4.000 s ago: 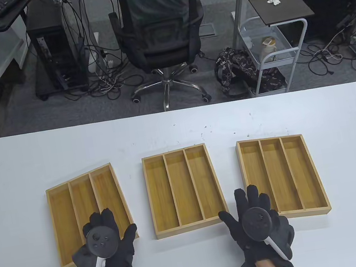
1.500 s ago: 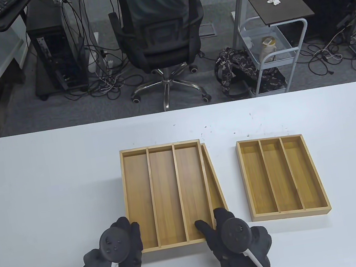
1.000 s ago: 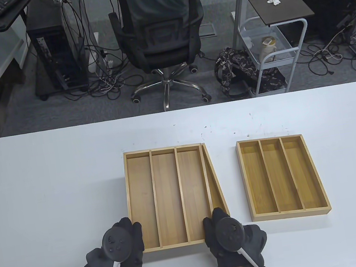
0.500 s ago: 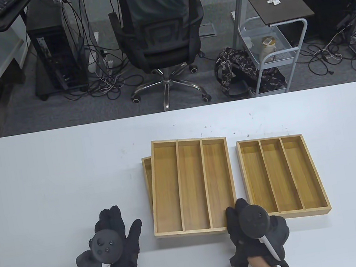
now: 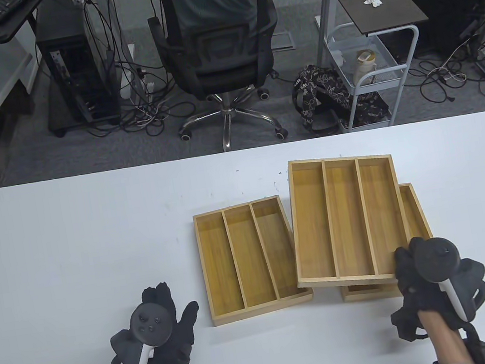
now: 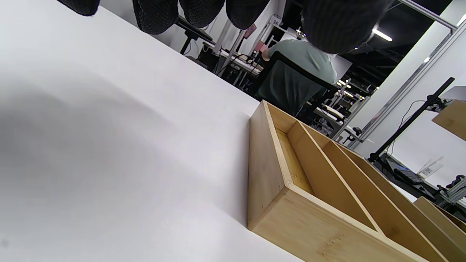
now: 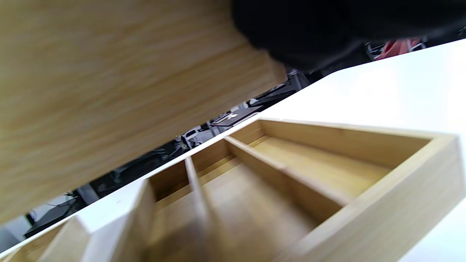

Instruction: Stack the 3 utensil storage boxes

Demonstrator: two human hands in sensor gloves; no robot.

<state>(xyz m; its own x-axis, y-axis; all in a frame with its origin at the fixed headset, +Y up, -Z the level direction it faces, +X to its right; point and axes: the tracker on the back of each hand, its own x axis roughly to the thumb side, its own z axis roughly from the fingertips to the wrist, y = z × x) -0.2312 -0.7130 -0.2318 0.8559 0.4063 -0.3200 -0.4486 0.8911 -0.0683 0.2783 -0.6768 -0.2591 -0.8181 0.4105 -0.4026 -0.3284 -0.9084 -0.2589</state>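
Your right hand (image 5: 423,275) now grips the carried box (image 5: 346,218) by its near right corner, holding it raised over the right box (image 5: 414,210); half a second ago it hung over the middle box (image 5: 248,259), which now lies uncovered on the bench (image 5: 73,245). Your left hand (image 5: 161,337) has let go and rests open. Nothing is stacked yet; lower it squarely.
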